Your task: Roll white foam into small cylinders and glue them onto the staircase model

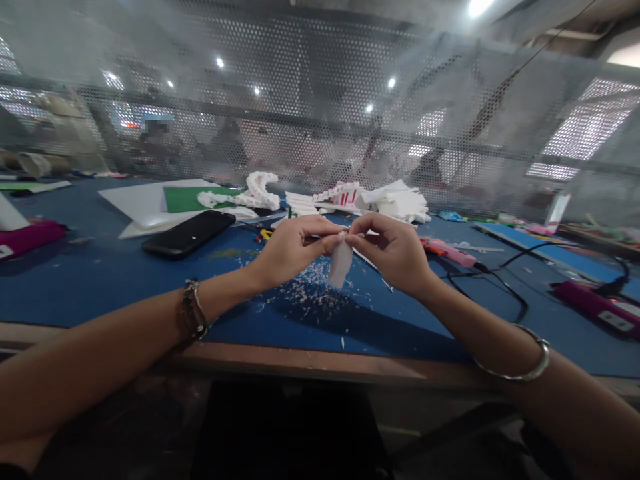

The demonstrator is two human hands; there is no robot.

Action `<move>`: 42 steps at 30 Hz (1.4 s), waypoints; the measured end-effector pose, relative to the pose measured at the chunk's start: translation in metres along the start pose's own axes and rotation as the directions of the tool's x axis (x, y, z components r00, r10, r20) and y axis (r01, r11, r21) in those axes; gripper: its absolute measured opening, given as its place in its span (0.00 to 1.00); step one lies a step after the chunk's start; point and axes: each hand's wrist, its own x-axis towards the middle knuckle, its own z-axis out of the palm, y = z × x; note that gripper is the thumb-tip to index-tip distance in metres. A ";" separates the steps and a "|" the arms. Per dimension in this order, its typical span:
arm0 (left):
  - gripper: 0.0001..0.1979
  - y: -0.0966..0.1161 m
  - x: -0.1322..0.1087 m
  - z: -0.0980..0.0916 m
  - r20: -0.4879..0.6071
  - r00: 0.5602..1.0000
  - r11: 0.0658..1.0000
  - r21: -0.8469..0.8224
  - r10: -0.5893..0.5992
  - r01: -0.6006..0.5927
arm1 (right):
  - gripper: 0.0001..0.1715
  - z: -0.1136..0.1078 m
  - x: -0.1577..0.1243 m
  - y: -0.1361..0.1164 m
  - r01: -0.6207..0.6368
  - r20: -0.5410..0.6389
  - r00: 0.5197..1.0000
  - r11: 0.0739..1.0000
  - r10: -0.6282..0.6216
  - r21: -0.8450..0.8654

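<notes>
A small strip of thin white paper (341, 264) hangs down between my hands, its upper end pinched by my fingertips. My left hand (295, 248) is closed on it from the left, thumb against forefinger. From the right, my right hand (393, 252) pinches the same top end, and the fingertips of both hands nearly meet. Fingers partly cover that end, so its exact shape is hidden. Below, white scraps (320, 293) are scattered over the blue tabletop (240, 313).
A black phone (189, 233) lies left of my hands. Behind are white sheets (145, 200), a green sheet (195, 197), a curled white piece (261, 191) and a paper pile (397, 200). To the right lie a pink corded tool (455, 255) and a purple power strip (597, 308).
</notes>
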 end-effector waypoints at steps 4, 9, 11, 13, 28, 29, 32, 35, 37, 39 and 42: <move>0.11 0.002 -0.002 0.002 -0.021 1.000 0.998 0.052 0.018 -0.017 | 0.04 0.000 0.000 -0.003 -0.006 -0.013 1.000 1.000 0.006 0.001; 0.09 0.003 -0.002 0.001 -0.056 0.997 0.983 0.178 0.048 -0.037 | 0.04 0.000 -0.001 -0.004 -0.022 0.000 1.000 0.999 0.022 0.026; 0.08 0.003 -0.001 0.000 -0.051 0.998 0.982 0.186 0.046 -0.036 | 0.04 0.000 -0.001 -0.003 -0.032 0.010 0.999 0.998 0.032 0.049; 0.09 0.002 0.001 -0.002 -0.031 0.999 0.989 0.145 0.039 -0.034 | 0.05 -0.001 0.000 -0.002 -0.041 0.023 0.999 0.996 0.039 0.081; 0.09 -0.001 0.002 -0.006 0.000 0.992 0.982 0.135 0.130 -0.128 | 0.04 -0.002 0.002 -0.004 -0.119 0.071 0.992 0.942 0.102 0.314; 0.10 -0.001 0.002 -0.005 -0.008 0.993 0.986 0.115 0.121 -0.119 | 0.04 -0.001 0.002 -0.003 -0.125 0.076 0.992 0.936 0.106 0.328; 0.15 -0.002 0.000 -0.005 -0.030 0.994 0.993 0.057 0.107 -0.105 | 0.04 -0.001 0.002 -0.003 -0.138 0.089 0.990 0.921 0.114 0.364; 0.19 -0.003 0.000 -0.005 -0.034 0.995 0.995 0.030 0.098 -0.097 | 0.03 0.000 0.001 -0.004 -0.140 0.090 0.989 0.914 0.114 0.381; 0.21 -0.003 0.000 -0.005 -0.039 0.995 0.996 0.018 0.087 -0.086 | 0.04 0.000 0.000 -0.004 -0.130 0.079 0.991 0.915 0.108 0.381; 0.18 -0.003 0.000 -0.005 -0.055 0.993 0.994 0.024 0.103 -0.102 | 0.03 0.000 -0.001 -0.004 -0.112 0.054 0.994 0.920 0.099 0.376; 0.09 -0.001 0.001 -0.004 -0.098 0.989 0.992 0.059 0.115 -0.110 | 0.04 0.000 -0.001 -0.004 -0.084 0.010 0.996 0.929 0.087 0.360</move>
